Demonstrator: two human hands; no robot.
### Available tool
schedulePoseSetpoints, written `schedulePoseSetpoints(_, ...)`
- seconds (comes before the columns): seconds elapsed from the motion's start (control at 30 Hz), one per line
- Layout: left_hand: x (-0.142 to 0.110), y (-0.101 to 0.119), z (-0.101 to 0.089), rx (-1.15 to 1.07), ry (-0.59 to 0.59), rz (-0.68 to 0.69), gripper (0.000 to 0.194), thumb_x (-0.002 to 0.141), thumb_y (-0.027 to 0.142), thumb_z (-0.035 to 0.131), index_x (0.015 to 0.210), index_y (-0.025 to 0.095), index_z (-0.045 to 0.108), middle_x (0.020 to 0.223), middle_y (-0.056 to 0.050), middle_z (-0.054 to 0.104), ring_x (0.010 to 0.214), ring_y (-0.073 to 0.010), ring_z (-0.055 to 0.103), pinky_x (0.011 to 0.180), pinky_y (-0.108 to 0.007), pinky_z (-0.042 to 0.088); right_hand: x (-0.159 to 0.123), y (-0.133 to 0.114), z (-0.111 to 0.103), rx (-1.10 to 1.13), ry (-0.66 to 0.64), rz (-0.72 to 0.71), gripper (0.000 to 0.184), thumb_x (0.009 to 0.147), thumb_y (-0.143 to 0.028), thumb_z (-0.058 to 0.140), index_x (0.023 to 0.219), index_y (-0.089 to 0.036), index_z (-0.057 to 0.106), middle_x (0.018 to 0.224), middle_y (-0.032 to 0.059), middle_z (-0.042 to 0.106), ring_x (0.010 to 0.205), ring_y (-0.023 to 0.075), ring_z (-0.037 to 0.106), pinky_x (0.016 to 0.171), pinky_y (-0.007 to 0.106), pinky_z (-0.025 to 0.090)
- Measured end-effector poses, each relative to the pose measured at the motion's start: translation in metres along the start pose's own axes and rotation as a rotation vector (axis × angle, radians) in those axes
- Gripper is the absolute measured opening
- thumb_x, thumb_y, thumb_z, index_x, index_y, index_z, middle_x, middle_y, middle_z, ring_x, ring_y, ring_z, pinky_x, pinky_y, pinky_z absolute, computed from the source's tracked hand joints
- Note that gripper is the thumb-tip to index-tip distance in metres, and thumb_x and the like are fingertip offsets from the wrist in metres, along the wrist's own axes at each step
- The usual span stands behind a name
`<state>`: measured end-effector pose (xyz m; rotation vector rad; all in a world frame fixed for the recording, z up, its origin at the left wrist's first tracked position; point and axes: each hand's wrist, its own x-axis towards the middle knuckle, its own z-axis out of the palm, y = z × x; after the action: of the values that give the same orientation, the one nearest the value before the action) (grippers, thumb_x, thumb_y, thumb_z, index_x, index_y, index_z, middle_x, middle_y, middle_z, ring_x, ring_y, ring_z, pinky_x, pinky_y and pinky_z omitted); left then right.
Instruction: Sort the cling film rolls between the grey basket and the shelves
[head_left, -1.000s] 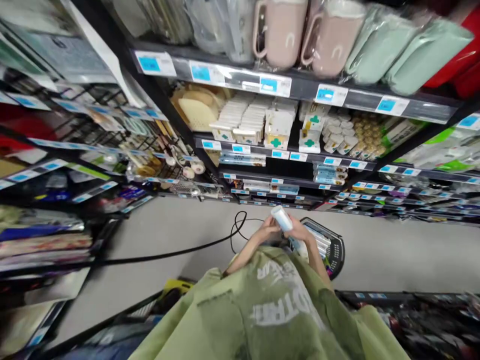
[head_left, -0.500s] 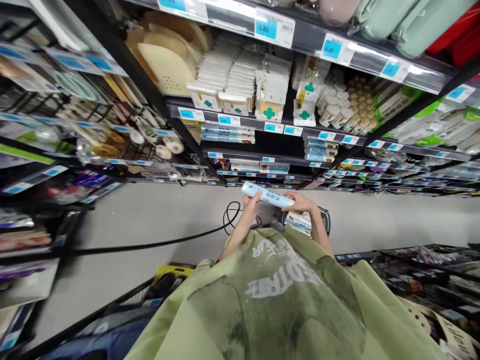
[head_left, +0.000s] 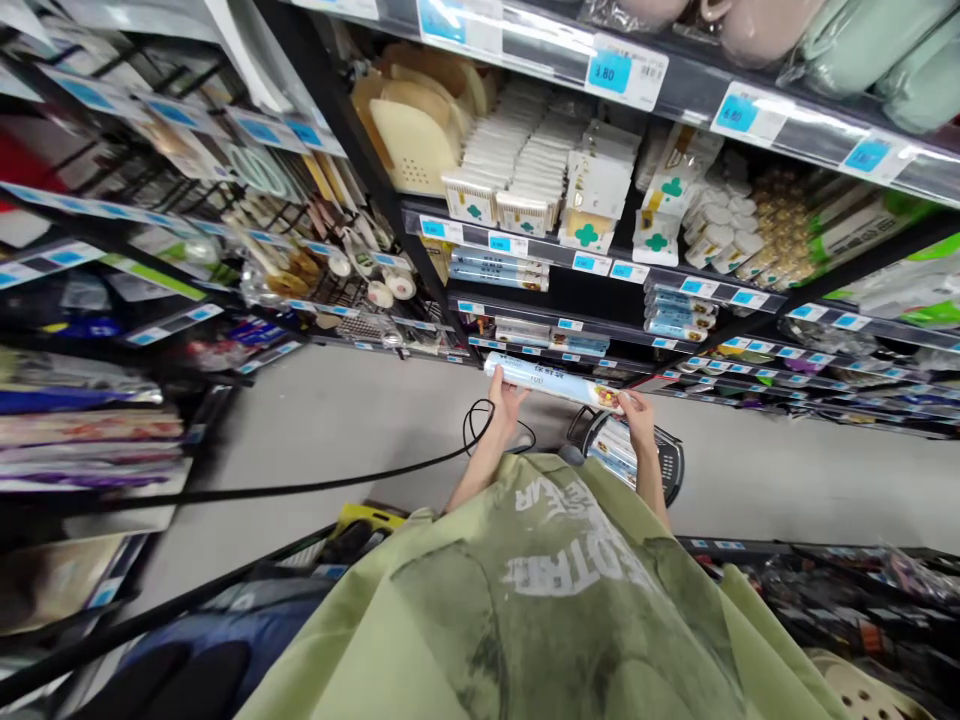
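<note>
A long light-blue and white packaged roll of food bags (head_left: 551,383) is held level in front of my body, printed side up. My left hand (head_left: 509,402) grips its left end, with the thumb on top. Around the right end, where a food picture shows, the fingers of my right hand (head_left: 637,415) are closed. Below my right hand, a dark shopping basket (head_left: 670,465) on the floor contains several similar rolls (head_left: 615,448).
Similar packs lie on the low shelf at left (head_left: 499,268) and right (head_left: 679,312). Above are cotton swab packs (head_left: 480,195) and cutting boards (head_left: 412,140). A black cable (head_left: 322,490) crosses the grey floor (head_left: 360,400). More racks stand behind me.
My hands have spread towards the roll's two ends, and more of its printed face shows, including the food picture. The view has turned left, so the shelves appear farther right.
</note>
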<state>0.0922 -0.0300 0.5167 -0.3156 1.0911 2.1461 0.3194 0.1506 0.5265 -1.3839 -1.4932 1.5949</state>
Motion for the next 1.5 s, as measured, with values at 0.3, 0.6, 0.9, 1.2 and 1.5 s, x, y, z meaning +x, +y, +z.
schedulePoseSetpoints(0.3, -0.003, 0.001, 0.009, 0.04, -0.284, -0.148, 0.051, 0.07, 0.023, 0.092, 0.115, 0.026, 0.069, 0.104, -0.007, 0.075, 0.109, -0.0323, 0.071, 0.115, -0.069, 0.051, 0.002, -0.006, -0.006, 0.021, 0.022, -0.072, 0.078, 0.062, -0.074, 0.091, 0.117, -0.02, 0.079, 0.096, 0.0093, 0.083, 0.088, 0.0295, 0.079, 0.066, 0.036, 0.065)
schedulePoseSetpoints(0.6, 0.001, -0.011, 0.016, 0.077, -0.196, -0.065, 0.063, 0.071, 0.025, 0.092, 0.128, 0.026, 0.065, 0.102, -0.003, 0.075, 0.098, -0.0267, 0.073, 0.111, -0.066, 0.057, 0.003, 0.003, 0.013, 0.141, 0.034, -0.036, 0.075, 0.074, -0.067, 0.085, 0.133, -0.023, 0.073, 0.11, 0.0061, 0.081, 0.097, 0.0247, 0.077, 0.075, 0.032, 0.066)
schedulePoseSetpoints(0.9, 0.008, -0.009, 0.009, 0.108, -0.27, -0.079, 0.068, 0.066, 0.029, 0.098, 0.127, 0.024, 0.068, 0.101, -0.005, 0.077, 0.109, -0.0323, 0.075, 0.114, -0.066, 0.055, 0.008, 0.007, 0.018, 0.18, 0.051, -0.001, 0.068, 0.073, -0.065, 0.088, 0.125, -0.024, 0.074, 0.095, 0.0011, 0.076, 0.084, 0.0199, 0.073, 0.07, 0.029, 0.065)
schedulePoseSetpoints(1.2, 0.009, -0.012, 0.01, 0.145, -0.286, -0.092, 0.062, 0.065, 0.031, 0.102, 0.117, 0.027, 0.068, 0.11, -0.005, 0.075, 0.121, -0.0319, 0.07, 0.119, -0.058, 0.051, 0.004, -0.001, 0.016, 0.195, 0.072, -0.001, 0.062, 0.074, -0.063, 0.089, 0.122, -0.025, 0.075, 0.099, 0.0024, 0.078, 0.087, 0.0223, 0.076, 0.07, 0.032, 0.065)
schedulePoseSetpoints(1.5, 0.009, -0.016, 0.018, 0.066, -0.187, -0.302, 0.052, 0.075, 0.05, 0.099, 0.102, 0.02, 0.066, 0.104, -0.008, 0.073, 0.112, -0.0297, 0.071, 0.113, -0.058, 0.057, -0.011, -0.013, 0.011, 0.074, -0.174, -0.337, 0.049, 0.071, -0.042, 0.099, 0.11, -0.028, 0.073, 0.136, 0.0111, 0.076, 0.129, 0.0326, 0.071, 0.101, 0.045, 0.062)
